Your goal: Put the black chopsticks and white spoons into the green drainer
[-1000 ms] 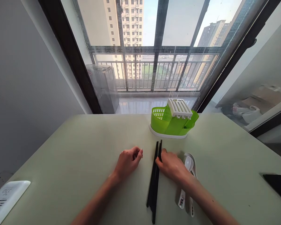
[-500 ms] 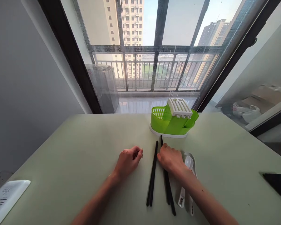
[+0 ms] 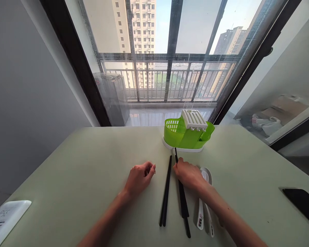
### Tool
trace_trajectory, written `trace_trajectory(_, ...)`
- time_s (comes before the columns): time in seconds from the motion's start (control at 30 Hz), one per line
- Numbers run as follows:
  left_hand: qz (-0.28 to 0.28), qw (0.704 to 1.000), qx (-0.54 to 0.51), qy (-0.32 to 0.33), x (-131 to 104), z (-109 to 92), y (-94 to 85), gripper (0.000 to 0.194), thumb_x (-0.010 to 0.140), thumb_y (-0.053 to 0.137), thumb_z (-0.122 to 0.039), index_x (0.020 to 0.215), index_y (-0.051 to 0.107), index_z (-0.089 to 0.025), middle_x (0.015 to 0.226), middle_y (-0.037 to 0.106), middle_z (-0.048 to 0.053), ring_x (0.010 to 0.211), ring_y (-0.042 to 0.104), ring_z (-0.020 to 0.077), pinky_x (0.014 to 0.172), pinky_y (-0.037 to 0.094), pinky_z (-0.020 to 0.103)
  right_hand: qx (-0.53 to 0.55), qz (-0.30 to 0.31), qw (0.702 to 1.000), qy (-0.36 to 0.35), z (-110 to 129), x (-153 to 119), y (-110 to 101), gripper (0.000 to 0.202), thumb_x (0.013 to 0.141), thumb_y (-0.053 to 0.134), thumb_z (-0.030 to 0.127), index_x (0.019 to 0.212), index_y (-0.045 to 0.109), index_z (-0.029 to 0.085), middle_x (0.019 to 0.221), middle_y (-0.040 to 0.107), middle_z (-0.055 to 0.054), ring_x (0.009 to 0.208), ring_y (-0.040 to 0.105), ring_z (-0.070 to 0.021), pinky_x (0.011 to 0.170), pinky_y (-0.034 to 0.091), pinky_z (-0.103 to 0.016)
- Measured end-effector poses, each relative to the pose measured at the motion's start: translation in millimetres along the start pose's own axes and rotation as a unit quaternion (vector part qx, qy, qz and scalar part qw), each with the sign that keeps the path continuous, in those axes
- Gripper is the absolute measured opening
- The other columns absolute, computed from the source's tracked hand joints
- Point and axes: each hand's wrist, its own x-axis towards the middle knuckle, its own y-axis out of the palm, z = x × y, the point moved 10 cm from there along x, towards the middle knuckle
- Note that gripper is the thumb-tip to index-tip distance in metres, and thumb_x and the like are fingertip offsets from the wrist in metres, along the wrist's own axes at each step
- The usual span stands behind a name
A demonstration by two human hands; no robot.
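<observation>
My right hand (image 3: 189, 174) is closed around black chopsticks (image 3: 183, 200) in the middle of the tabletop. Their thin tips stick out beyond my fingers toward the green caddy (image 3: 177, 137). One of them looks wider, perhaps from motion. To the left of this hand lies a pair of black chopsticks (image 3: 166, 195), side by side on the table. My left hand (image 3: 140, 176) rests on the table left of that pair, its fingers curled in and nothing seen in them. Under and beside my right wrist lie two white spoons (image 3: 200, 214), partly hidden by the forearm.
The caddy has a white slotted top (image 3: 194, 119) and a white base, and stands near the table's far edge. A black flat object (image 3: 301, 204) lies at the right, and a white object with printing (image 3: 9, 218) at the left. A window (image 3: 170, 68) rises behind the table.
The chopsticks in my right hand have shifted and now overlap differently, with one reaching farther toward me. My left hand stays much the same. The whole view has moved slightly.
</observation>
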Motion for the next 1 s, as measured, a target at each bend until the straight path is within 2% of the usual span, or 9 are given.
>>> trace_trajectory(0.2, 0.0, 1.0, -0.003, -0.005, 0, -1, -1.9, 0.04, 0.1, 0.045, -0.048, 0.076, 0.062, -0.02, 0.063, 0.058, -0.003, 0.057, 0.048, 0.0113, 0.061, 0.034, 0.025, 0.021, -0.011, 0.999, -0.026, 6, -4, -12, 0.032, 0.107, 0.028, 0.027, 0.118, 0.054, 0.013, 0.106, 0.075, -0.018, 0.099, 0.073, -0.033, 0.071, 0.043, -0.036)
trace_trajectory(0.37, 0.0, 1.0, -0.011, 0.008, 0, -4, -3.0, 0.04, 0.1, 0.044, -0.048, 0.077, 0.062, -0.02, 0.064, 0.059, -0.003, 0.057, 0.048, 0.0112, 0.061, 0.035, 0.025, 0.038, -0.023, 0.997, -0.057, 12, -4, -22, 0.03, 0.109, 0.029, 0.032, 0.116, 0.054, 0.018, 0.108, 0.075, -0.013, 0.096, 0.072, -0.0276, 0.068, 0.037, -0.032)
trace_trajectory(0.57, -0.001, 1.0, -0.014, 0.01, -1, -4, -2.6, 0.041, 0.1, 0.045, -0.049, 0.077, 0.063, -0.02, 0.062, 0.058, -0.003, 0.056, 0.047, 0.0109, 0.059, 0.034, 0.024, 0.101, -0.05, 0.99, -0.082, 17, -4, -31, 0.028, 0.109, 0.031, 0.032, 0.109, 0.056, 0.019, 0.099, 0.074, -0.01, 0.086, 0.069, -0.023, 0.065, 0.032, -0.03)
trace_trajectory(0.87, -0.002, 1.0, -0.022, 0.011, -2, -6, -3.7, 0.043, 0.1, 0.045, -0.05, 0.075, 0.063, -0.02, 0.062, 0.058, -0.003, 0.056, 0.048, 0.0113, 0.057, 0.034, 0.024, 0.123, -0.008, 0.992, -0.039, 3, 10, 0, 0.028, 0.104, 0.04, 0.028, 0.099, 0.064, 0.015, 0.094, 0.075, -0.013, 0.085, 0.07, -0.0223, 0.064, 0.037, -0.028)
trace_trajectory(1.0, -0.003, 1.0, -0.016, 0.013, -2, -7, -4.2, 0.043, 0.1, 0.044, -0.05, 0.075, 0.063, -0.02, 0.062, 0.059, -0.002, 0.056, 0.049, 0.0118, 0.058, 0.035, 0.025, 0.143, 0.015, 0.989, -0.036, 1, 8, 12, 0.033, 0.104, 0.037, 0.029, 0.092, 0.064, 0.015, 0.075, 0.074, -0.008, 0.062, 0.069, -0.018, 0.059, 0.043, -0.026)
